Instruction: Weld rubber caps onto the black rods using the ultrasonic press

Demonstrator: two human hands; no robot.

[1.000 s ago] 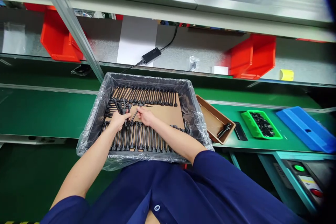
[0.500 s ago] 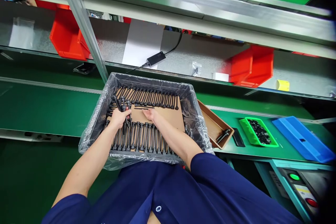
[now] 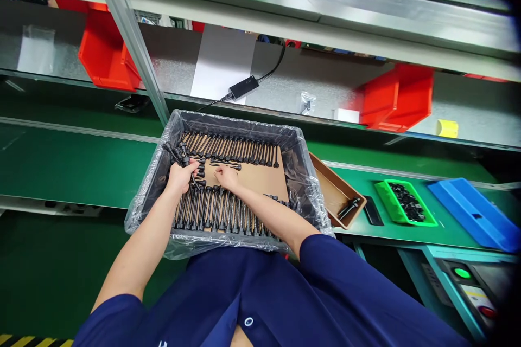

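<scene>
Green worktop (image 3: 81, 168) and a grey metal shelf (image 3: 317, 76) frame a workstation where a person in navy sleeves (image 3: 325, 249) leans over a plastic-lined crate (image 3: 299, 160). Inside, black rods with thick heads lie in two long rows on brown cardboard (image 3: 264, 178): a far row (image 3: 240, 149) along the back wall and a near row (image 3: 220, 211) close to the person's body. A few crosswise rods (image 3: 228, 166) rest between them on the bare middle, and others lie at the crate's left, partly hidden by the hand there.

The left hand (image 3: 179, 176) grips a loose bundle of rods (image 3: 183, 154), fingers closed around the shafts, the heads fanning up above the fist. The right hand (image 3: 227, 177) hangs low over the cardboard, just nearer the body than the crosswise rods; its fingers look bent, but whether they close on anything cannot be told.

At right, a brown tray (image 3: 328, 190) stands beside the crate with dark pieces (image 3: 349, 207) in its near corner. Next to it sit a flat black object (image 3: 373, 211), a green bin (image 3: 386, 198) of small black parts and a blue tray (image 3: 468, 211). On the shelf, a black adapter (image 3: 243, 88) overlaps a white sheet (image 3: 223, 54), between two red bins (image 3: 103, 51).
</scene>
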